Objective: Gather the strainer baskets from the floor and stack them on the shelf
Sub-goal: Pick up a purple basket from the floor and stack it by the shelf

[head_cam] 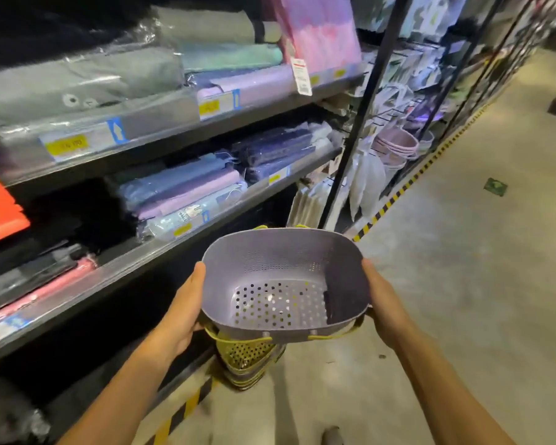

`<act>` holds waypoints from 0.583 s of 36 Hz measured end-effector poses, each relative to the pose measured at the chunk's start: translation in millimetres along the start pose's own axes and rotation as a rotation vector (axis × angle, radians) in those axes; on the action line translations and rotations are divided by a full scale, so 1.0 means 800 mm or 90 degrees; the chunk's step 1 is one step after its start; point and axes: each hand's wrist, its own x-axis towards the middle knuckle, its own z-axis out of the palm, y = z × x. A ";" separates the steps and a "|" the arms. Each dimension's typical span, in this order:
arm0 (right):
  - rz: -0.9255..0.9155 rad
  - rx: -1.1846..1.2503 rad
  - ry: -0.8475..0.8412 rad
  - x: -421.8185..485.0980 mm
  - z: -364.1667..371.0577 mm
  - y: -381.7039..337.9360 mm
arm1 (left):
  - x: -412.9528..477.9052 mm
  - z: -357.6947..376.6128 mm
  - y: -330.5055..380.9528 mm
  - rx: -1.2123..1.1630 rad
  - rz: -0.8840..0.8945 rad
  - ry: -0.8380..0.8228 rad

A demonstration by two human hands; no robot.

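While the left grip (pixel 187 313) and the right grip (pixel 382 306), the person's two bare hands, clasp opposite short sides of a lilac, oblong, perforated plastic strainer basket (pixel 280 284), each thumb lies against the rim and the fingers pass out of sight beneath. Both grips are closed round the load, and neither hangs free. A yellow-green plastic rim (pixel 331 336) shows just under the near edge and again past the far edge. This suggests a second basket nested below the lilac one, but how many are carried cannot be told.

Directly beneath the load, a short stack of yellow-green perforated strainer baskets (pixel 247 364) appears to stand on the grey concrete floor (pixel 463 284), beside a yellow-and-black hazard stripe (pixel 187 409). To the left rises dark metal shelving (pixel 161 252), its tiers holding flat, plastic-wrapped folded textiles (pixel 180 194). The bay below the lowest visible tier is in shadow and its contents cannot be made out. Farther along the aisle, a stack of pale pink tubs (pixel 395 146) sits in the next bay.

Progress, as judged: gathering is under way, with at least one basket lifted clear of the floor and apart from every shelf surface. No strainer basket is seen on the shelving, and the floor stack remains to be collected and placed.
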 end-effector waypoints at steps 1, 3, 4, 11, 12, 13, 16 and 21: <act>-0.005 -0.011 -0.025 0.021 0.003 0.002 | 0.008 0.001 -0.008 -0.011 -0.007 0.020; -0.012 -0.031 -0.074 0.064 0.011 0.009 | 0.024 0.006 -0.022 -0.047 -0.028 0.077; -0.011 -0.041 -0.101 0.084 0.015 0.011 | 0.031 0.012 -0.026 -0.067 -0.042 0.113; -0.021 -0.127 -0.278 0.219 0.040 0.058 | 0.069 0.062 -0.087 -0.216 -0.089 0.299; -0.025 -0.128 -0.298 0.231 0.043 0.065 | 0.073 0.068 -0.099 -0.236 -0.083 0.318; -0.025 -0.129 -0.310 0.244 0.048 0.074 | 0.077 0.075 -0.112 -0.245 -0.073 0.330; -0.012 -0.135 -0.333 0.274 0.063 0.099 | 0.094 0.090 -0.149 -0.221 -0.065 0.315; 0.053 -0.147 -0.337 0.326 0.090 0.152 | 0.136 0.097 -0.210 -0.286 -0.122 0.432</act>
